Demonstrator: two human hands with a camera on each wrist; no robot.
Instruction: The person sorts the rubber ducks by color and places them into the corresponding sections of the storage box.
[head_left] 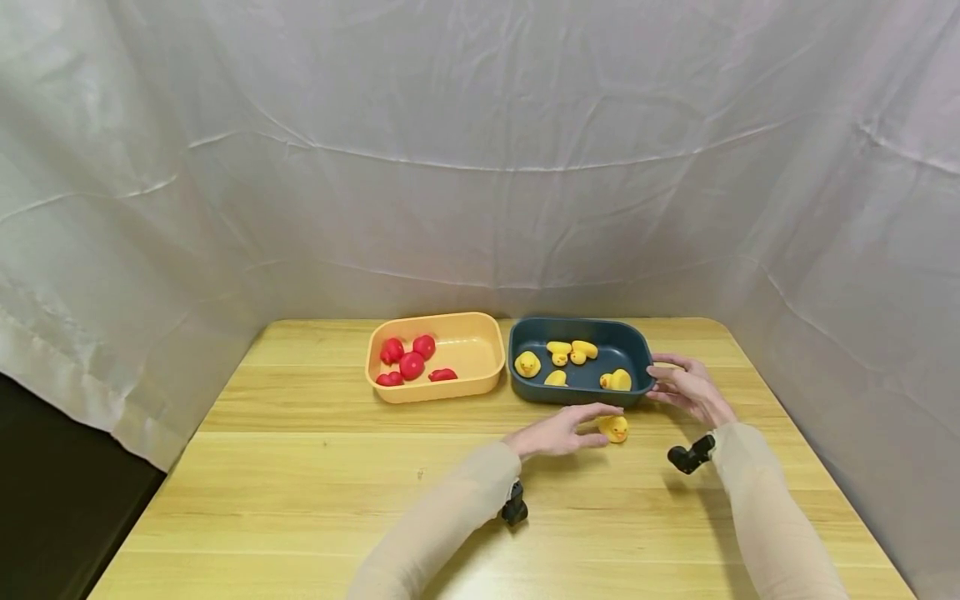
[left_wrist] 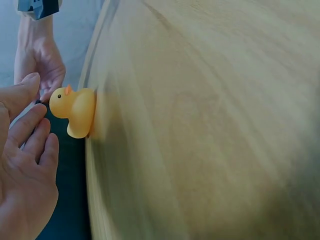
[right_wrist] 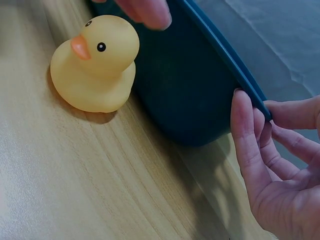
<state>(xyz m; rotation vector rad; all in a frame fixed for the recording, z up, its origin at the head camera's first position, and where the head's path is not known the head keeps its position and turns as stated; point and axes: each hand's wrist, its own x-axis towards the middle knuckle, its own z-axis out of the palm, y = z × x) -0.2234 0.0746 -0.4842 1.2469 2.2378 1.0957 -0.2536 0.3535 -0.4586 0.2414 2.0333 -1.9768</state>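
Observation:
A yellow rubber duck (head_left: 615, 429) stands upright on the table just in front of a dark blue bin (head_left: 581, 395). My left hand (head_left: 564, 428) reaches toward this duck, thumb and fingers spread apart. In the left wrist view the duck (left_wrist: 75, 110) sits just past the fingertips, and whether they touch it I cannot tell. At the bin's right end my right hand (head_left: 686, 386) pinches the rim, the thumb against the outer wall and a finger over the edge, as the right wrist view shows the hand (right_wrist: 280, 165). Inside the bin lie several yellow ducks (head_left: 527, 364).
Left of the blue bin is a light orange bin (head_left: 435, 390) holding several red toys (head_left: 412, 366), their kind too small to tell. Both bins stand near the back edge of the wooden table (head_left: 300, 500). Grey-white curtains (head_left: 480, 167) hang behind and at the sides.

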